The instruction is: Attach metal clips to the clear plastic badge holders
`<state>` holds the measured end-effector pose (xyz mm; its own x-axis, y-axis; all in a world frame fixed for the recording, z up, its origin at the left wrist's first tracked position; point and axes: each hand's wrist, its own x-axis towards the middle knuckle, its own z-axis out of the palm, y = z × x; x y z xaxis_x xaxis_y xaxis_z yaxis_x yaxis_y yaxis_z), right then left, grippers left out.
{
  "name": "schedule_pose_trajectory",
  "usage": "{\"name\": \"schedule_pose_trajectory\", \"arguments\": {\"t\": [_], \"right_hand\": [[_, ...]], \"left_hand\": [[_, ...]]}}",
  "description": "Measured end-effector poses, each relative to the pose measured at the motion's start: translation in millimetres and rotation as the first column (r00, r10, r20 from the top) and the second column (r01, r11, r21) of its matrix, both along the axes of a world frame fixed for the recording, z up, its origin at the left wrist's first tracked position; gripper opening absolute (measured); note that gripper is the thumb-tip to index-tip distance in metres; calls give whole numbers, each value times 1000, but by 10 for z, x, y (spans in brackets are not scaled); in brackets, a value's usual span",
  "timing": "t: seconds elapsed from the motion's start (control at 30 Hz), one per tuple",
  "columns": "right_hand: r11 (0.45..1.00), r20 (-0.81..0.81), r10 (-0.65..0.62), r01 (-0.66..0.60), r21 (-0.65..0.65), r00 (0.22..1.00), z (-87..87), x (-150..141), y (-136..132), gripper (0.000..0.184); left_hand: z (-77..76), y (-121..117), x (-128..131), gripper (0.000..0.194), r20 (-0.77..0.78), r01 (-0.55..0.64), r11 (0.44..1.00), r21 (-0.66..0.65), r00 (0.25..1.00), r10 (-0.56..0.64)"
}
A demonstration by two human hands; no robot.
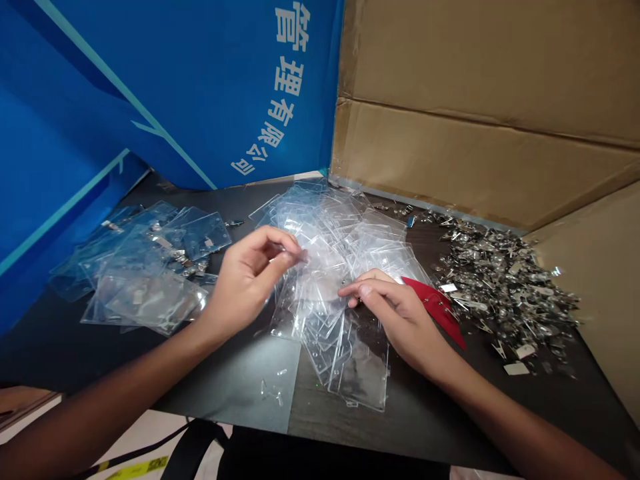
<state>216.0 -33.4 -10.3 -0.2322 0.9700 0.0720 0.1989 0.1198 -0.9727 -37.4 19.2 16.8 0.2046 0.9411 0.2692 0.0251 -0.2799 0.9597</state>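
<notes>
My left hand is closed in a pinch, thumb against forefinger, at the upper left edge of a clear plastic badge holder. Close to the lower right side of that holder is my right hand. Its thumb and fingers are drawn together, and what lies between them is too small to make out. Both hands are over a loose pile of clear badge holders. Their transparent edges overlap, so the held one is hard to separate from those beneath.
On the left lies another heap of clear holders, some with metal clips. A big mound of metal clips is at right, beside a red piece. Small clear bits lie near the front. Blue panel and cardboard wall the table.
</notes>
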Motion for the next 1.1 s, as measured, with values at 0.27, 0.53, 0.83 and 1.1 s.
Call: {"name": "schedule_pose_trajectory", "arguments": {"t": [0.27, 0.53, 0.83, 1.1], "right_hand": [[970, -257, 141, -185, -158, 956, 127, -29, -20, 22], [999, -138, 29, -32, -19, 990, 51, -93, -94, 19], [979, -50, -44, 53, 195, 998, 56, -120, -173, 15], [961, -7, -4, 6, 278, 1000, 46, -140, -194, 16]], "left_hand": [[-111, -50, 62, 24, -88, 346, 935, 74, 936, -340], [-79, -8, 24, 40, -172, 403, 915, 15, 903, -394], [-76, -346, 228, 34, -239, 198, 974, -113, 946, -220], [-58, -356, 262, 38, -96, 278, 935, -218, 948, -304]]}}
